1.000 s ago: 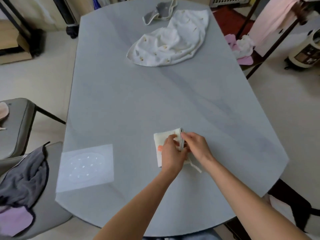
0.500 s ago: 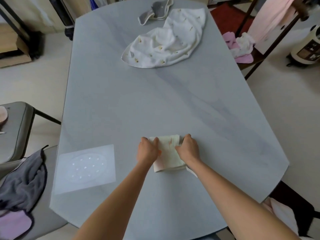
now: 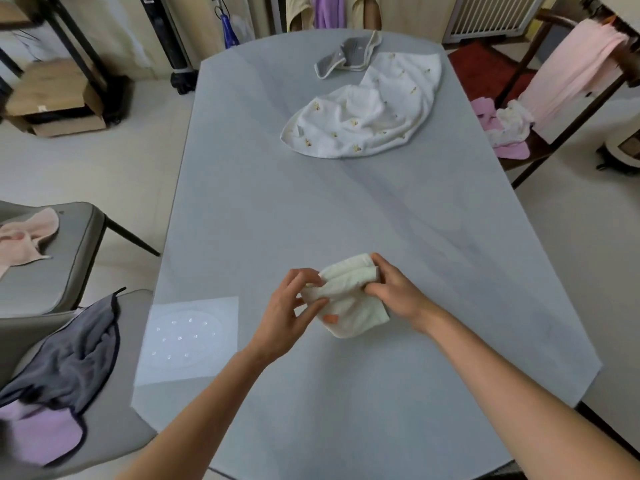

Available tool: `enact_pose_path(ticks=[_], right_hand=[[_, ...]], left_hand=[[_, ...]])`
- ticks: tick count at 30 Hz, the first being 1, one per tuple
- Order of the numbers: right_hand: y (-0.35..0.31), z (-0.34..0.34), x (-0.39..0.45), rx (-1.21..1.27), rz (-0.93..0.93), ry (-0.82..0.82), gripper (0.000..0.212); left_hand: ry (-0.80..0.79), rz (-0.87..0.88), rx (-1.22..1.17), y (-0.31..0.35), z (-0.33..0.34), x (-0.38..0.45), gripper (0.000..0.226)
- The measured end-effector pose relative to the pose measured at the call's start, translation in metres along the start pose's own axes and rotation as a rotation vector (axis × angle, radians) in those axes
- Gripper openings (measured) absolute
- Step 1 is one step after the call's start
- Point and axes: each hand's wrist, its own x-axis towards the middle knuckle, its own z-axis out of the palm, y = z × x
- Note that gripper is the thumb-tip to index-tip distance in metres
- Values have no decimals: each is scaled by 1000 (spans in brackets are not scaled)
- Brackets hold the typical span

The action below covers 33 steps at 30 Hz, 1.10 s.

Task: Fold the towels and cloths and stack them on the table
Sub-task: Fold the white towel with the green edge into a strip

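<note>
A small cream cloth (image 3: 349, 299) with an orange mark, folded into a thick bundle, is held just above the grey table (image 3: 311, 209) near its front. My left hand (image 3: 289, 311) pinches its left edge between thumb and fingers. My right hand (image 3: 394, 292) grips its right side. A large white towel with small yellow prints (image 3: 367, 116) lies crumpled at the far right of the table. A small grey cloth with a cream border (image 3: 349, 55) lies behind it at the far edge.
A white sheet with a dotted oval (image 3: 188, 339) lies at the table's front left. Two grey chairs on the left hold a pink cloth (image 3: 24, 237) and a dark grey cloth over a purple one (image 3: 65, 365). A rack at right holds pink and white cloths (image 3: 502, 128).
The cream cloth lay flat under both hands on the table; now both hands have lifted it slightly and bunched it into a thicker fold. The view has tilted up.
</note>
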Motion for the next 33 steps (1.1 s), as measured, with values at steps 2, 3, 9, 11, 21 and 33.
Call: enact_pose_path(ticks=[2,3,9,11,21,33], right_hand=[[-14,3,-2,54,-4,-80,20],[-20,5,-2,66,-9,-99,14],[-39,16,6,-150,-241,123,24],[-39,12,10,-353,-292,183,28],[-29,23,29,-168,261,277,37],[-39,16,35,-1,483,337,22]], left_hand=[[40,-10,-22,5,-7,1,19],[58,-54,-55,8,-11,3,20],[-108,-457,-425,23,-32,22,16],[-216,-526,-480,28,-36,26,23],[-71,-755,-478,37,-37,38,51],[-36,-323,-147,49,-19,23,35]])
